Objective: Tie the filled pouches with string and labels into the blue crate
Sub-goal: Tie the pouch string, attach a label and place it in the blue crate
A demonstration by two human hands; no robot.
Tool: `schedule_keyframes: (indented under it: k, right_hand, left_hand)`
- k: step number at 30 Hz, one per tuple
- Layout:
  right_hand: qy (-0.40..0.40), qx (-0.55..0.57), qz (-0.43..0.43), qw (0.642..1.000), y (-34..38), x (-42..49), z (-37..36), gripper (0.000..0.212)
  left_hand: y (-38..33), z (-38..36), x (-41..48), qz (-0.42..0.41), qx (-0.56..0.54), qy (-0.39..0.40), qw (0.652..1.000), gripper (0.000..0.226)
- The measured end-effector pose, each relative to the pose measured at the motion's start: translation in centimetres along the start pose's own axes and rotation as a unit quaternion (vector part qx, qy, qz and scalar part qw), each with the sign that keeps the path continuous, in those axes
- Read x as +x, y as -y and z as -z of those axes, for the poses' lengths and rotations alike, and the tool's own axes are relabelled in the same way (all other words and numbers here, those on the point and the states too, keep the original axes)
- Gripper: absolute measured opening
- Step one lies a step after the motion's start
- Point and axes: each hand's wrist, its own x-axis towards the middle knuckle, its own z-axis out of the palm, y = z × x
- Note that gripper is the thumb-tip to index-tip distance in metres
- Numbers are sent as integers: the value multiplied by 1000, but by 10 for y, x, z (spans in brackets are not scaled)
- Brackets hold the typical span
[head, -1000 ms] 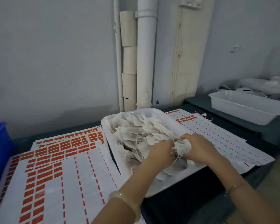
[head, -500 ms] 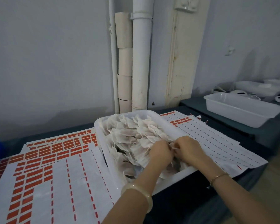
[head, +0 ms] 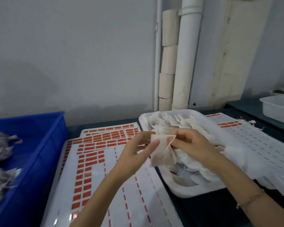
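At the far left a blue crate is seen on the worktop, with grey tied pouches lying inside it. Just beside the crate, sheets of red labels are spread flat, partly emptied. Above these sheets the left hand is raised, palm turned inward, and the upper left edge of a single pale pouch is pinched between its thumb and fingers. The pouch is held in the air over the near left corner of the white tray – clear of the crate and well apart from it. A thin string is seen hanging across the pouch's top. The right hand is brought up against the pouch's upper right corner, its fingers curled and closed on the fabric there. Behind both hands the tray is heaped with untied pouches, which are partly hidden by the hands. Further right, more label sheets are laid out, and a second white tub stands at the edge – cut off by the frame.
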Motion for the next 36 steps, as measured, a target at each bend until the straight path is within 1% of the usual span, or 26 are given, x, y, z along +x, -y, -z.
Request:
schedule_keyframes:
  k: [2,4,6,8,9,10,11,12,13,14,15,16,17,18,19,20,21,22,23,24,25,27,29,31,36]
  right_hand:
    - [53,18,-10,998,1,7,-38,10]
    - [71,4,-16,997,-3,13,-76,10]
    - [52,-7,-33,998,-12,18,-112,7]
    - [26,-6,-49,998,-26,23,-143,6]
    - [11,-5,-58,998,-36,26,-157,7]
    - [-5,2,-72,997,-46,29,-169,7]
    - [-24,17,-92,995,-56,32,-179,8]
    - [-40,35,-114,992,-66,35,-188,9]
    - [-52,52,-133,988,-76,37,-195,11]
    - [-58,64,-145,986,-84,40,-201,13]
    - [-60,71,-152,984,-91,43,-204,14]
    - [-59,76,-154,983,-97,46,-206,13]
    - [-57,82,-153,983,-101,48,-206,12]
    - [-54,93,-145,984,-103,50,-205,11]
    - [-48,104,-133,985,-104,52,-204,11]
    - [-41,113,-120,986,-105,54,-203,12]
    - [-34,120,-109,986,-106,55,-202,15]
    - [-30,126,-100,987,-108,55,-202,17]
    - [-27,130,-91,987,-110,54,-202,19]
    - [-28,131,-82,988,-111,54,-202,20]
    - [-29,132,-74,988,-113,54,-202,20]
    - [-27,134,-64,989,-114,54,-204,18]
    - [-35,132,-64,989,-116,55,-205,15]
    - [-50,126,-74,988,-117,57,-204,14]
    - [-63,165,-106,979,-114,58,-206,25]
  left_hand:
    - [3,19,-19,14,-24,-16,999,31]
    - [15,36,-34,39,-10,-91,995,32]
    - [35,48,-50,80,17,-166,983,35]
    - [56,61,-57,126,34,-227,965,32]
    - [69,66,-56,153,35,-231,960,27]
    - [79,79,-46,189,0,-159,969,21]
    - [88,85,-42,210,-76,-11,975,19]
    - [99,101,-46,149,-135,64,977,23]
    - [116,109,-49,74,-199,118,970,36]
    - [132,117,-34,110,-310,193,924,53]
    - [139,120,-30,104,-417,239,871,60]
    - [141,118,-32,110,-370,205,899,52]
    - [139,114,-36,62,-271,92,956,38]
    - [140,108,-30,17,-152,-6,988,29]
    - [135,96,-29,146,-72,-60,985,23]
    - [137,92,-30,196,-45,-163,966,19]
    - [139,86,-35,181,21,-239,954,20]
    - [138,88,-36,168,52,-249,952,24]
    - [140,86,-36,167,73,-219,958,25]
    - [142,86,-35,174,66,-191,964,21]
    - [141,85,-32,182,67,-178,965,16]
    - [142,86,-28,192,83,-183,961,10]
    - [143,83,-28,186,87,-167,964,11]
    - [143,85,-25,177,84,-169,966,10]
    - [141,88,-26,155,65,-170,971,11]
